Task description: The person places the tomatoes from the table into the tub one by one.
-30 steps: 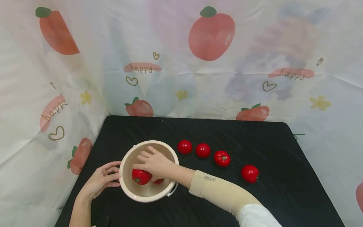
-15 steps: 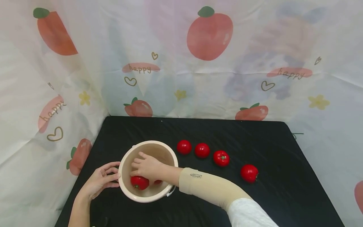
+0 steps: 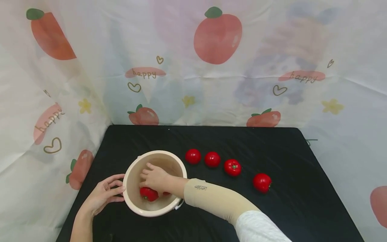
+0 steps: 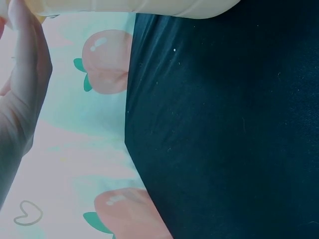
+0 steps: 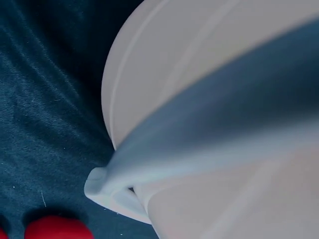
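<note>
Head view: our right hand (image 3: 155, 179) is lower in the bucket (image 3: 151, 213) than a second ago, tomato (image 3: 149, 194) right beneath it, likely being placed; can't tell if gripped. Left hand (image 3: 101, 195), fingers loose, touches bucket.

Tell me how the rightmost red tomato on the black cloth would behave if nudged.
The tomato would likely roll, being nearly round. Its glossy skin may feel slippery. Creases in the black cloth might slow it slightly.
</note>
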The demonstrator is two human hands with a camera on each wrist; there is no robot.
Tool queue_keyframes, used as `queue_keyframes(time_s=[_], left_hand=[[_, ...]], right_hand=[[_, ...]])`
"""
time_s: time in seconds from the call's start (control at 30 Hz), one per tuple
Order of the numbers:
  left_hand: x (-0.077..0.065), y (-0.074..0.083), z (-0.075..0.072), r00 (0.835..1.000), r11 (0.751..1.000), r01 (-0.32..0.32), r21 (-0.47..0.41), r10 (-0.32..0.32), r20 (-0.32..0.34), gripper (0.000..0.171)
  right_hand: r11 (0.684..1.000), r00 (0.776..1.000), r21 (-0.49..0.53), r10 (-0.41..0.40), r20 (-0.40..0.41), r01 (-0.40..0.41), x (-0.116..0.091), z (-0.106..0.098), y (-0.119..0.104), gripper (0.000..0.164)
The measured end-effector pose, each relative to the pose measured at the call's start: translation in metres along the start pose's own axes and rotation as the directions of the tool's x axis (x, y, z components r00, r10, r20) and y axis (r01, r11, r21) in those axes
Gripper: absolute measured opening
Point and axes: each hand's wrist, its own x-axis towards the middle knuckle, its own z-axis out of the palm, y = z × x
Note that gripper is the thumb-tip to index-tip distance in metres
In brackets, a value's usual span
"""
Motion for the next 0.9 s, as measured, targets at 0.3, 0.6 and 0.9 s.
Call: queue_keyframes(time_s=[0.3,0.6,0.9], left_hand=[[-0.0012,-0.0023,-0.0022,1.000,1.000,-0.008,0.005,0.008,-0.005,0.033],[0.0005,-0.0023,-0.0033,1.000,1.000,0.000,0.007,0.000,0.010,0.033],[-0.0002,0.0010,-0.0014,1.000,1.000,0.003,0.021,-0.003,0.008,0.036]], right_hand=[[0.998,0.998,-0.035,0.048,0.050,-0.046,0.0021,0.0041,-0.0018,0.076],[0.995,0.989,-0.062,0.091,0.113,-0.084,-0.0007,0.0037,-0.0034,0.072],[0.993,0.983,-0.034,0.117,0.142,-0.114,-0.0003,0.0050,-0.0037,0.074]])
